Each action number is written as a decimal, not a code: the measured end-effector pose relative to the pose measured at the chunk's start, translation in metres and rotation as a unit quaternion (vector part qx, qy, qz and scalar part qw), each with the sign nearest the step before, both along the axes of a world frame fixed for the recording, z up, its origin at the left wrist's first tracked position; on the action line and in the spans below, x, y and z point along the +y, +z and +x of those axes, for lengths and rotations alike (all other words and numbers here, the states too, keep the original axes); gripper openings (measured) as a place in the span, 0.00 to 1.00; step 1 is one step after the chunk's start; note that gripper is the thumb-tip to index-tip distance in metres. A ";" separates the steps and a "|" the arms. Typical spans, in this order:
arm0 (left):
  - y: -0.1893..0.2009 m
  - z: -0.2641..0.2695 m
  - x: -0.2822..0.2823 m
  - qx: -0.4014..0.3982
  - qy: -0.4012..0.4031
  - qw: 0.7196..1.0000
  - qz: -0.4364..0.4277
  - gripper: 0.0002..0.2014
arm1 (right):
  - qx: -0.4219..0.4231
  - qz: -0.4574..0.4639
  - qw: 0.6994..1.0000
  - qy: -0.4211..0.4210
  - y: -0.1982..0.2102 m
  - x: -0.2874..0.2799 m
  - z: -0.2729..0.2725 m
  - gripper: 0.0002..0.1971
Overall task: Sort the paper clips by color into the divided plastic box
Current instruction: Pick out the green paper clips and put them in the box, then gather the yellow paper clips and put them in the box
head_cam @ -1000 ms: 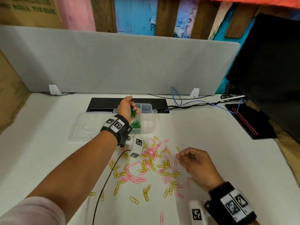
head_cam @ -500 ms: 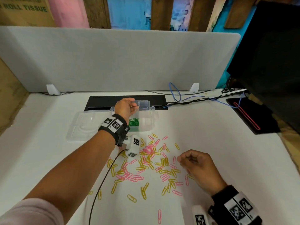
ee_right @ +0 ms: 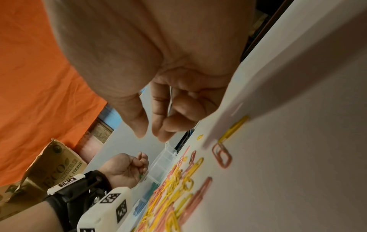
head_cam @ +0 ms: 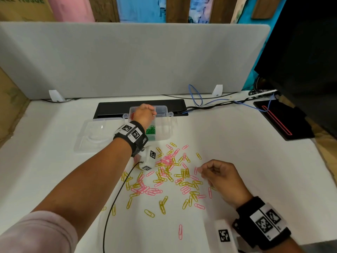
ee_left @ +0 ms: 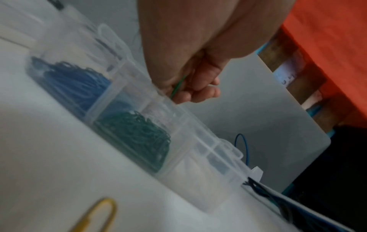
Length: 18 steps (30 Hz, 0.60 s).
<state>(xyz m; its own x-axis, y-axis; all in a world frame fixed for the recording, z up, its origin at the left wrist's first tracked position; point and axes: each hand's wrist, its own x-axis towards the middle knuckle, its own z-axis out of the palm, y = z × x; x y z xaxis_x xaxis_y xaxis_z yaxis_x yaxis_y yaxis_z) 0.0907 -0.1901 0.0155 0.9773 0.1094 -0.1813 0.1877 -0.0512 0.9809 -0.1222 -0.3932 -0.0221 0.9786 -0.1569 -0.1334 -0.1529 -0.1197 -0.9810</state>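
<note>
Your left hand [head_cam: 145,114] pinches a green clip [ee_left: 178,86] over the box [head_cam: 165,123] for dropping; your right hand [head_cam: 221,177], loosely curled and empty, hovers over the bench [head_cam: 237,143].

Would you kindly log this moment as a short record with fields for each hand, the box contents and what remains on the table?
left hand: over the divided plastic box, fingers curled round a green clip
right hand: above the loose clips, fingers loosely curled, holding nothing visible
box contents: blue clips in one compartment, green clips in the next
table: pink and yellow clips scattered, unsorted
box lid: open, lying left of the box
</note>
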 end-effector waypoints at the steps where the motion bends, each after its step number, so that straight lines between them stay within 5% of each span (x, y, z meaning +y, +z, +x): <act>1: 0.000 -0.001 0.000 -0.002 -0.006 1.000 0.002 0.19 | -0.001 0.001 1.000 -0.002 0.000 0.000 0.000 0.07; 12: 0.016 -0.015 0.024 -0.030 -0.003 0.998 0.050 0.09 | -0.006 -0.014 1.000 0.017 -0.003 0.000 0.003 0.05; 18: 0.031 -0.058 0.069 -0.014 -0.037 0.999 0.004 0.06 | -0.024 -0.023 0.999 0.038 0.003 0.010 -0.003 0.07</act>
<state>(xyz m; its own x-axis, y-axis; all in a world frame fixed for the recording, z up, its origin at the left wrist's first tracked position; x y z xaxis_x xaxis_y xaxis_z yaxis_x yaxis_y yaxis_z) 0.0324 -0.1214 0.0463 0.9875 0.0377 -0.1533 0.1557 -0.0717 0.9852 -0.1252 -0.3834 -0.0195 0.9929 -0.0872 -0.0803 -0.0946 -0.1744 -0.9801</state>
